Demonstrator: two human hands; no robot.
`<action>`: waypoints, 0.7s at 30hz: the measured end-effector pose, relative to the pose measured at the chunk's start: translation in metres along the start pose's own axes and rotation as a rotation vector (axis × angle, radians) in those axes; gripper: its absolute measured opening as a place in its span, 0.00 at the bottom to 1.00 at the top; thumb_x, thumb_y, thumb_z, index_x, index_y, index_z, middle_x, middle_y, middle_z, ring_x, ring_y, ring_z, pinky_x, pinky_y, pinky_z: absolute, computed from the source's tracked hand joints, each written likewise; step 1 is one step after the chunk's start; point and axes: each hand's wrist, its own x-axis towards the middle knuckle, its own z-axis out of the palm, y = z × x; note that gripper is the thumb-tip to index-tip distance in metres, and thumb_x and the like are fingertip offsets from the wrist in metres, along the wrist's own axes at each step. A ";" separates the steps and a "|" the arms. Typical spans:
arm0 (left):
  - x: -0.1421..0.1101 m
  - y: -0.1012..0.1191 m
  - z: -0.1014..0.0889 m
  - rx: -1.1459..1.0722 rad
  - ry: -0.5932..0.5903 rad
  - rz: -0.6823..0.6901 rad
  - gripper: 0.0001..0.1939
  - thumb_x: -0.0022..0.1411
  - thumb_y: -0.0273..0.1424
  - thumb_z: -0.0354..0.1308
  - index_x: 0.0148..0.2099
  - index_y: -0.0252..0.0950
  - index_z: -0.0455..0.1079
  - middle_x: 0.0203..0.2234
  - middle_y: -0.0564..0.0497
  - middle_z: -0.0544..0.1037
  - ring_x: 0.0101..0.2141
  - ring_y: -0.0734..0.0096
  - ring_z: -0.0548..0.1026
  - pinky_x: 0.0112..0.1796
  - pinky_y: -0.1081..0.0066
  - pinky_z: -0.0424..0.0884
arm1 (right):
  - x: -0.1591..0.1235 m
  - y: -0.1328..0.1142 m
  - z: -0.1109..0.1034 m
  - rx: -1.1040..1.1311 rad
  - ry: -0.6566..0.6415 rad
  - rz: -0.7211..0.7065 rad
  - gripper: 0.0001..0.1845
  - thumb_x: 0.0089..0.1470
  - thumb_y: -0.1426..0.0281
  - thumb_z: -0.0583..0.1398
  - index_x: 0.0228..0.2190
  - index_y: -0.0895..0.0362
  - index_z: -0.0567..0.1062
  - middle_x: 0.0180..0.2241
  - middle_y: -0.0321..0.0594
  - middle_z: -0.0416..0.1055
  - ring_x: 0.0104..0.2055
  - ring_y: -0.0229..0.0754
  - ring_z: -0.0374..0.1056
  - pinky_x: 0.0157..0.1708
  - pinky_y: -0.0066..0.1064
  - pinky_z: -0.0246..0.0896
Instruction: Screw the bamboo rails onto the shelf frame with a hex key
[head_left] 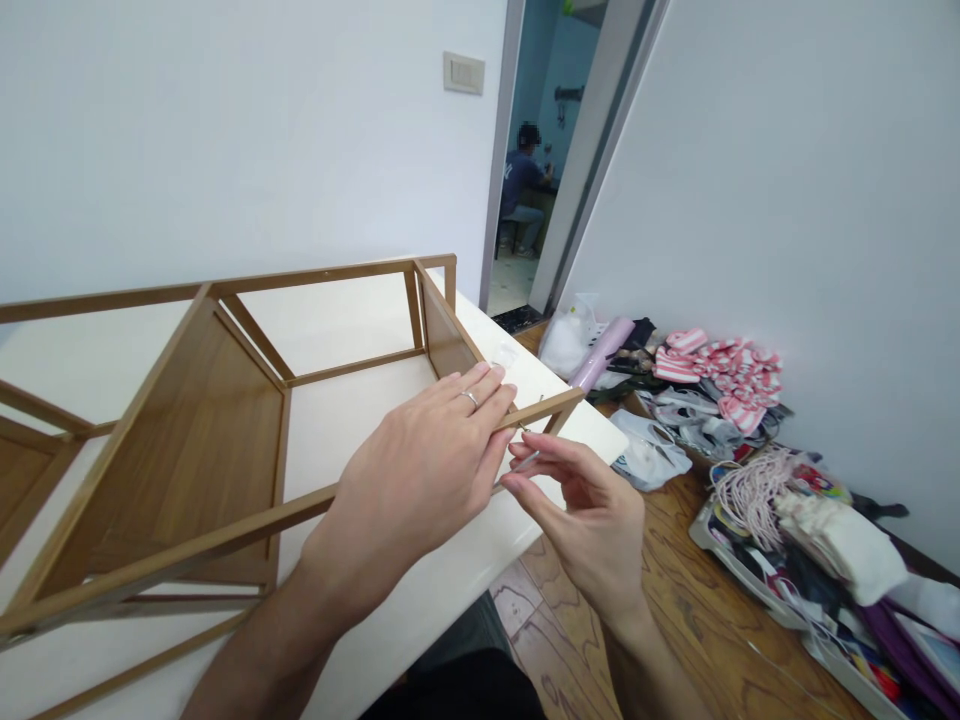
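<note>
A brown wooden shelf rack (pixel 180 470) lies on its side across a white table (pixel 360 420). My left hand (pixel 420 460), with a ring on one finger, is wrapped over the rack's near rail, close to its right end. Just beyond those fingertips, my right hand (pixel 581 500) pinches a thin, light-coloured rod (pixel 523 466) between thumb and fingers, beneath the rail. A small metal fastener (pixel 524 428) shows at the rail's edge beside my right fingertips. The fingers partly hide the rod, so its exact kind is unclear.
On the wooden floor (pixel 660 620) to the right are a pile of bags and pink-striped cloth (pixel 720 365) and a tray of cords and fabric (pixel 795 560). A person (pixel 521 185) sits beyond the doorway. White walls stand behind and to the right.
</note>
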 end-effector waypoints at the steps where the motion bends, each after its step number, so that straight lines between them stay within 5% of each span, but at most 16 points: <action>1: 0.000 0.000 0.000 -0.004 -0.003 -0.007 0.18 0.75 0.27 0.52 0.60 0.26 0.76 0.62 0.36 0.78 0.62 0.52 0.77 0.61 0.54 0.76 | -0.001 0.001 -0.003 -0.017 -0.023 -0.014 0.19 0.54 0.76 0.73 0.48 0.54 0.82 0.41 0.40 0.85 0.34 0.39 0.82 0.42 0.33 0.84; 8: 0.000 0.001 -0.002 -0.032 -0.017 -0.032 0.18 0.73 0.27 0.55 0.60 0.27 0.77 0.62 0.38 0.78 0.62 0.53 0.78 0.61 0.55 0.76 | -0.001 0.007 -0.018 -0.196 -0.178 -0.156 0.27 0.58 0.76 0.71 0.58 0.53 0.77 0.47 0.42 0.83 0.44 0.41 0.82 0.47 0.35 0.83; 15: -0.001 0.000 0.000 -0.034 -0.044 -0.059 0.21 0.75 0.29 0.52 0.64 0.28 0.75 0.64 0.39 0.76 0.63 0.53 0.76 0.61 0.54 0.76 | 0.007 0.011 -0.018 -0.387 -0.167 -0.388 0.19 0.65 0.80 0.64 0.54 0.52 0.79 0.45 0.40 0.85 0.44 0.40 0.83 0.49 0.32 0.82; 21: -0.001 -0.001 0.002 -0.031 -0.040 -0.053 0.20 0.75 0.30 0.52 0.63 0.29 0.74 0.64 0.40 0.76 0.64 0.54 0.75 0.62 0.55 0.76 | 0.000 0.016 -0.009 -0.367 0.006 -0.218 0.14 0.68 0.75 0.62 0.53 0.54 0.74 0.41 0.40 0.85 0.40 0.42 0.85 0.40 0.29 0.82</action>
